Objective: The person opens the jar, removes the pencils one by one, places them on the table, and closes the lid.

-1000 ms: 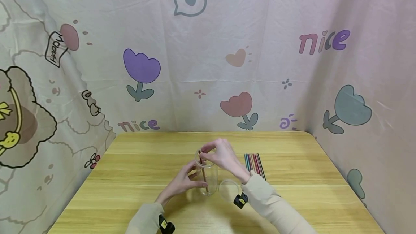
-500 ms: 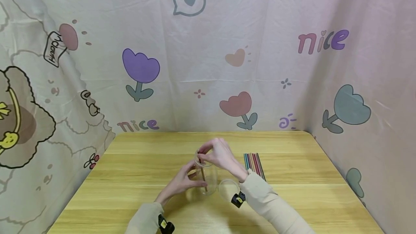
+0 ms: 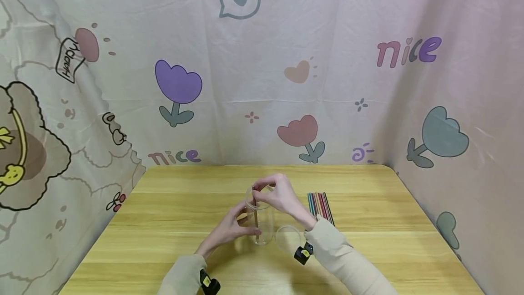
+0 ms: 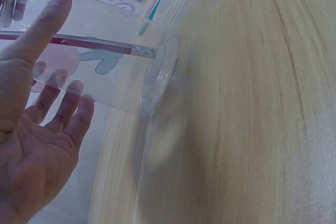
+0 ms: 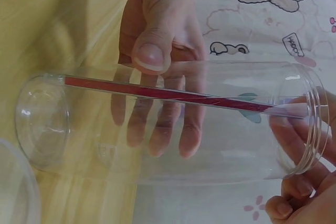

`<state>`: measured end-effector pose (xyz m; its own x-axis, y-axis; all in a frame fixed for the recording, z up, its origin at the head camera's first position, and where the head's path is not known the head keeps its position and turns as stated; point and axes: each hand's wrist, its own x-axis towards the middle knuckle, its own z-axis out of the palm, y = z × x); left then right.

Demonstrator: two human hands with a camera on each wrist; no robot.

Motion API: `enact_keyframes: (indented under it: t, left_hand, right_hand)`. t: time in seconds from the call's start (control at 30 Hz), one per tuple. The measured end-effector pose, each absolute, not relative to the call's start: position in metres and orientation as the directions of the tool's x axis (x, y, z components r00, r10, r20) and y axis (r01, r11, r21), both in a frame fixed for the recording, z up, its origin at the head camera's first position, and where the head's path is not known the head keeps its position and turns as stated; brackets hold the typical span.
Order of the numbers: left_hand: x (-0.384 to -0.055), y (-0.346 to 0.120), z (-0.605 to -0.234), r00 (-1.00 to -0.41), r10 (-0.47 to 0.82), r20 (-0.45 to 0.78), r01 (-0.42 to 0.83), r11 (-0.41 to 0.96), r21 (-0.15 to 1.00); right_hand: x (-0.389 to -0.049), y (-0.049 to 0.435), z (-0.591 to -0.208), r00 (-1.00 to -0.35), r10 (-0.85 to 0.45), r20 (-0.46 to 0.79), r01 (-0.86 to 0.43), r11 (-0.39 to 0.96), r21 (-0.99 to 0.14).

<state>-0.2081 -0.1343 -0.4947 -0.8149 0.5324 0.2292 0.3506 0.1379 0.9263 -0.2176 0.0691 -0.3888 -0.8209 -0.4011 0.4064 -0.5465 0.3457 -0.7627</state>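
A clear jar [image 3: 267, 222] stands upright on the wooden table. My left hand [image 3: 230, 230] holds it from the left, thumb on the near side and fingers around the far side. Inside the jar is a dark red pencil [image 5: 173, 94], its eraser end [image 4: 144, 51] down by the jar's bottom. My right hand [image 3: 280, 195] pinches the pencil's upper end at the jar's open mouth, with fingertips [image 5: 281, 124] reaching just inside the rim.
A round clear lid [image 3: 288, 226] lies on the table right of the jar. Beyond it, a row of several coloured pencils [image 3: 320, 207] lies partly behind my right forearm. A printed cloth [image 3: 254, 81] hangs behind the table [image 3: 184, 190].
The pencil stands more upright in the jar, its lower end having shifted left. My right hand has moved only slightly. My left hand and the jar stay in place.
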Motion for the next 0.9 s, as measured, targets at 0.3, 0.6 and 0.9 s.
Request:
enact_keyframes:
  t: [0.3,0.6,0.9]
  left_hand:
    - [-0.208,-0.134,-0.493,-0.818,0.535,0.212,0.333,0.140,0.932]
    - [-0.208,-0.134,-0.493,-0.821,0.531,0.211,0.339,0.155,0.928]
    - [-0.209,-0.133,-0.495,-0.819,0.526,0.229,0.356,0.154,0.922]
  right_hand:
    - [-0.220,0.073,-0.397,-0.832,-0.341,0.437,-0.528,0.246,-0.813]
    - [-0.223,0.076,-0.403,-0.804,-0.299,0.514,-0.571,0.150,-0.807]
    - [-0.222,0.079,-0.402,-0.791,-0.247,0.560,-0.580,0.013,-0.814]
